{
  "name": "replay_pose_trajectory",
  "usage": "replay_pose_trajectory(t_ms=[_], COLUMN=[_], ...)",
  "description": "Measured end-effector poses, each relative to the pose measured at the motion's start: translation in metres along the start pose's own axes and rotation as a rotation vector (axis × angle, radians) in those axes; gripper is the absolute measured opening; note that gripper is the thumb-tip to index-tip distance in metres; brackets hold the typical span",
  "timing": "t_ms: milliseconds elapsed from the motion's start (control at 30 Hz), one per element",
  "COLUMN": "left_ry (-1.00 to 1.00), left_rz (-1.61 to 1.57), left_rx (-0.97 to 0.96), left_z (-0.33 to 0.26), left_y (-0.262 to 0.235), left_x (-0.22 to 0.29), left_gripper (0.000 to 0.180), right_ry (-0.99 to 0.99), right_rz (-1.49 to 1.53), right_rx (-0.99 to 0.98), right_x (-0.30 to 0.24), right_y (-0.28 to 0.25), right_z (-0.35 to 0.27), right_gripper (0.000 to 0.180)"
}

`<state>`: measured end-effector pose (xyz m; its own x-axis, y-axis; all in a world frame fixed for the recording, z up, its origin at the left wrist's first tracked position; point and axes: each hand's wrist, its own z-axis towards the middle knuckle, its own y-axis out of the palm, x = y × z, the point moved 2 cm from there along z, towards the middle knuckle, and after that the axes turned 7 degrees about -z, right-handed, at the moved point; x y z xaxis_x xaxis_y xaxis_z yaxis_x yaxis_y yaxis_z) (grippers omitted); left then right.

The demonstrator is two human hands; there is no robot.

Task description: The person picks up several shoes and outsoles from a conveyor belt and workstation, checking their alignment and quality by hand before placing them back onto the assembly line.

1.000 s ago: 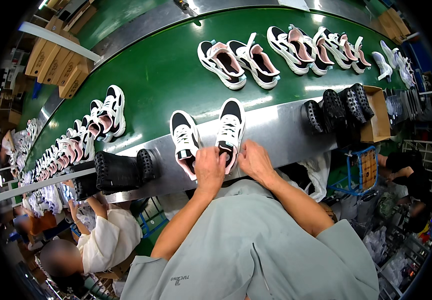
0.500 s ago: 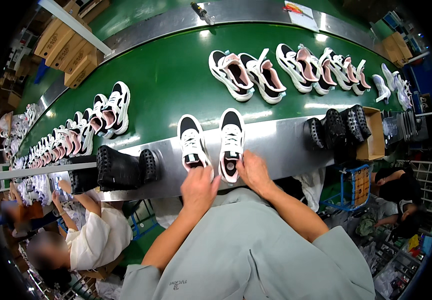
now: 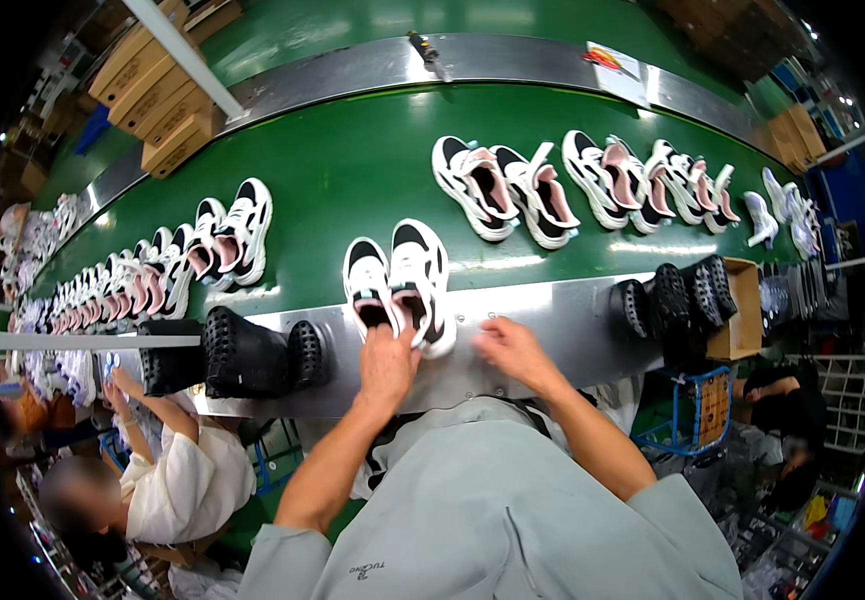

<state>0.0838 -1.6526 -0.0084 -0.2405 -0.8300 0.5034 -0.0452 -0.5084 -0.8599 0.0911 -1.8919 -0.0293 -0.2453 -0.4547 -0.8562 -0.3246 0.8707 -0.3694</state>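
A pair of white sneakers with black toes and pink lining stands close together, toes on the green belt and heels over the metal ledge. They are the left sneaker (image 3: 367, 268) and the right sneaker (image 3: 421, 258). My left hand (image 3: 387, 365) is closed at their heel openings, its fingers gripping both where the two collars meet. Its fingertips are partly hidden inside the shoes. To the right, apart from the pair, my right hand (image 3: 515, 350) hovers over the metal ledge (image 3: 573, 335). It holds nothing; its slightly blurred fingers are loosely bent and apart.
Similar sneakers line the green belt (image 3: 323, 170) at left (image 3: 243, 230) and far right (image 3: 478, 190). Black boots stand on the ledge at left (image 3: 248, 350) and right (image 3: 668, 300), beside an open carton (image 3: 743, 310). A person in a white top (image 3: 198, 460) works at the left.
The right sneaker has moved left against the other, and both now sit farther onto the belt. My left hand has taken hold of both; my right hand has let go of the right one.
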Motion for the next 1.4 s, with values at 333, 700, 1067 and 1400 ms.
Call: replay_pose_trajectory(t_ms=[333,700,1067,1400], left_ry=[-0.102,-0.152,0.22,0.137], left_rz=[0.573,0.099,0.082,0.058], left_rx=[-0.22,-0.485,-0.349,-0.404], left_z=[0.146,0.269,0.195,0.032], left_y=[-0.05,0.133,0.093,0.009], left_x=[-0.044,0.137,0.112,0.132], left_gripper=[0.066,0.1,0.037,0.051], right_ry=[0.33,0.496,0.43,0.653], right_rz=[0.267,0.406,-0.261,-1.014], right_rx=[0.336,0.434,1.344,0.952], right_x=[0.049,0.08,0.118,0.163], right_y=[-0.082,-0.076,-0.272,-0.437], right_z=[-0.063,-0.131,-0.226,-0.144], right_gripper=[0.027,0.029,0.032,0.07])
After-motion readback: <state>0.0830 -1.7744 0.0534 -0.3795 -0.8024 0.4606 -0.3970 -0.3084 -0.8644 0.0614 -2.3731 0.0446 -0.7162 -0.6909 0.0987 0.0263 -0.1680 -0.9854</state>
